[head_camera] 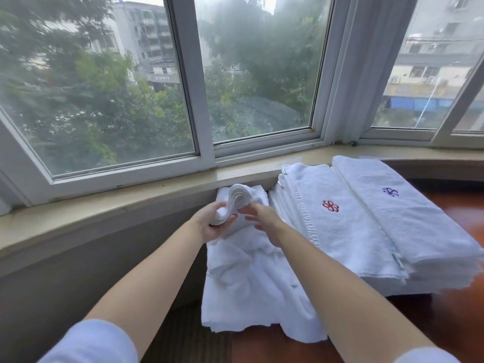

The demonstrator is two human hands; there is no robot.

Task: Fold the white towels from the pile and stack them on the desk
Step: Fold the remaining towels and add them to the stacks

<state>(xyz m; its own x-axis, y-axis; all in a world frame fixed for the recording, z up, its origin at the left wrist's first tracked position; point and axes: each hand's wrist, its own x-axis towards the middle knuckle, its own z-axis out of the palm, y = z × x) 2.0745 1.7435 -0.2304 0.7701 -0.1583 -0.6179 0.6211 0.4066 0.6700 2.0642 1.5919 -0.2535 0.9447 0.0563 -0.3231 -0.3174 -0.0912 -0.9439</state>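
My left hand (213, 224) grips a folded white towel's (237, 200) layered edge. My right hand (264, 218), fingers straight, touches it above the pile (248, 284).

- The left hand (216, 224) has its fingertips tucked into a bunch of white towel (237, 199), so they do not show.
- The right hand (264, 220) covers part of the loose towel pile (243, 281), and its palm cannot be seen.
- Both arms are cut off by the near edge.
- The far-right folded stack (408, 218) hides the desk (450, 323) under it, and the right edge cuts off its near corner.
- The purple mark (390, 192) and the red mark (330, 206) are too small to make out.
- The trees and buildings outside the window (199, 74) are blurry.
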